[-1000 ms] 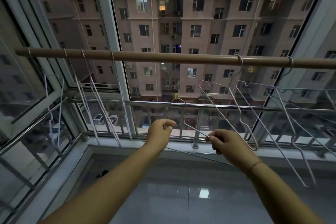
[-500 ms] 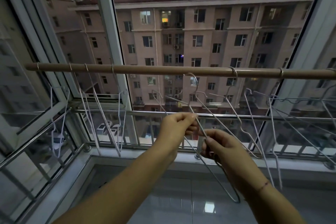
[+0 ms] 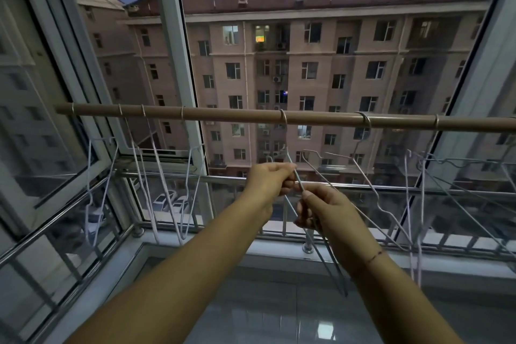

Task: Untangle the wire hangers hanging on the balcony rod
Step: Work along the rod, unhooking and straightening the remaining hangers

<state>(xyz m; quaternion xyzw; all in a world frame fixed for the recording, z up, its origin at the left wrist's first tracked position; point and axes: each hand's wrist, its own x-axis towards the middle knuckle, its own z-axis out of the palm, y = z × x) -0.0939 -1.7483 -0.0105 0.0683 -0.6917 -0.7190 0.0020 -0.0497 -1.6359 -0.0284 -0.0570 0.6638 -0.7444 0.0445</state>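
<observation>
Running across the window, the balcony rod [image 3: 223, 116] had wire hangers [image 3: 146, 190] hooked all along it, with a tangled bunch [image 3: 407, 204] off to the right. One grey hanger [image 3: 298, 180] hung near the middle, hook over the rod. Their left hand [image 3: 268, 181] pinched its wire up high, and the right hand [image 3: 326, 209] gripped it just below.

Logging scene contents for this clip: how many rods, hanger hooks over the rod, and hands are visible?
Brown round balcony rod: 1
Thin metal wire hanger hooks over it: 7
Bare hands, left hand and right hand, both gripping a grey wire hanger: 2
Total: 10
</observation>
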